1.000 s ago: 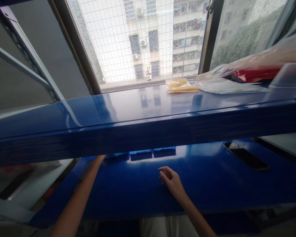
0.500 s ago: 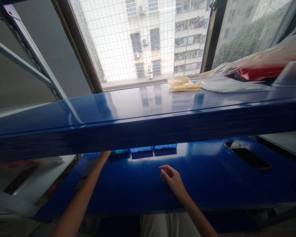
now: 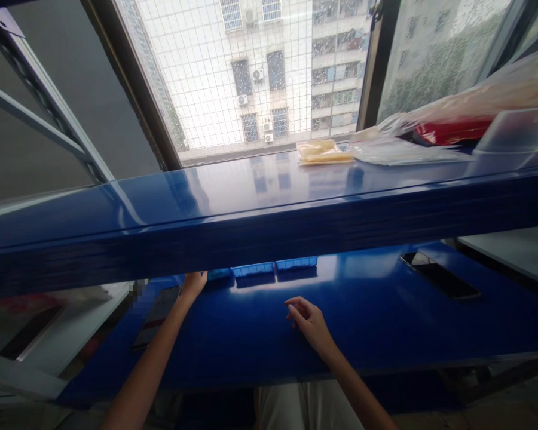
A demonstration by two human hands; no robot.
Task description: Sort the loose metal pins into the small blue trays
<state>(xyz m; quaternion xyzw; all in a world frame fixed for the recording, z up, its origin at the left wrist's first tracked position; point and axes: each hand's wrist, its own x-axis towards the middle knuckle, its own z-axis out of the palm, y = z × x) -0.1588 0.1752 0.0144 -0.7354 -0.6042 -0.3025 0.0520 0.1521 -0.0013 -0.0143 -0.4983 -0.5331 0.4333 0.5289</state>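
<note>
Bright daylight enters through the window point(image 3: 260, 71) at top centre, nearly washed out. It lays pale reflections of the panes on the glossy blue upper shelf point(image 3: 206, 191) and a white glare patch on the lower shelf point(image 3: 385, 322) at centre. The left hand point(image 3: 193, 282) sits in shadow under the upper shelf; the right hand point(image 3: 309, 319) is evenly lit and sharp. The lower corners are dim. Straight edges bow toward the frame borders. Plastic bags point(image 3: 430, 119) at upper right look soft.

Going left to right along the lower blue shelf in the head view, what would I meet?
A dark flat device → left hand → right hand → black phone.
</note>
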